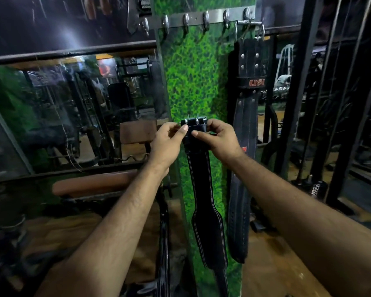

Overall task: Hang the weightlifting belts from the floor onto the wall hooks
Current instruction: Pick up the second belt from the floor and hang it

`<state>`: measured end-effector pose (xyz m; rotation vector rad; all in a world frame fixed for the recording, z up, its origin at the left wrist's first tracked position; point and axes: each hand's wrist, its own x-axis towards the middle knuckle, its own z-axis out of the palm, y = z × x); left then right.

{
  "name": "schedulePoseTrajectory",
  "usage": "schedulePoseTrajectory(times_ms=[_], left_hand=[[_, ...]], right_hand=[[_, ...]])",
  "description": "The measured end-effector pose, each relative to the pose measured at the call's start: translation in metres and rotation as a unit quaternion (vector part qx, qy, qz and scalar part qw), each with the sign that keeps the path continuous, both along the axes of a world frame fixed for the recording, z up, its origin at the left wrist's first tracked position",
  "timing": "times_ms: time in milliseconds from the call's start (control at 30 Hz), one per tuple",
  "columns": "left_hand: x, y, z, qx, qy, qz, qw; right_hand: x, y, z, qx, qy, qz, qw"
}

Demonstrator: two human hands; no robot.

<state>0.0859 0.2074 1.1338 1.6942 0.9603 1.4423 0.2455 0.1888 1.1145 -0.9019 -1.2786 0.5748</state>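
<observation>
Now both hands (196, 136) raised, pinching belt (206, 202) buckle (194, 121); forearms outstretched

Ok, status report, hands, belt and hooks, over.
Left hand and right hand both gripping buckle end of black belt. Belt dangling, not hooked. One belt already hung, rightmost. Other hooks free.

Both hands cover parts of the held belt (204, 189) at its buckle (194, 122); how the prongs sit is too small to read. Below the buckle, the belt's lower tail runs out past the bottom edge. Right of the buckle, the hanging belt (244, 125) shows red lettering cut short at its edge, and the right hand (217, 138) hides a red patch lower down. Above the buckle, the hook rail (201, 18) loses its left end in glare. Mirror reflections left of the buckle are blurred.
</observation>
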Motion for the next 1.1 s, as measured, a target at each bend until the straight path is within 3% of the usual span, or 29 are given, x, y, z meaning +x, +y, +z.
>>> schedulePoseTrajectory(times_ms=[100,300,367,533,867,1100], left_hand=[[0.024,0.002,0.01,0.007,0.012,-0.033,0.999],[0.087,0.013,0.026,0.021,-0.082,-0.022,0.996],[0.101,0.018,0.031,0.048,-0.084,-0.019,0.995],[0.122,0.028,0.05,0.083,-0.075,-0.026,0.993],[0.154,0.059,0.134,0.137,-0.088,0.03,0.986],[0.175,0.092,0.192,0.137,-0.081,0.075,0.984]], right_hand=[[0.025,0.006,0.01,0.0,-0.028,-0.022,0.999],[0.079,0.026,0.034,0.009,-0.118,-0.099,0.988],[0.094,0.027,0.042,0.019,-0.115,-0.111,0.987],[0.124,0.04,0.061,0.019,-0.084,-0.007,0.996],[0.129,0.058,0.144,0.09,-0.071,-0.143,0.983],[0.125,0.071,0.194,0.076,-0.082,-0.218,0.97]])
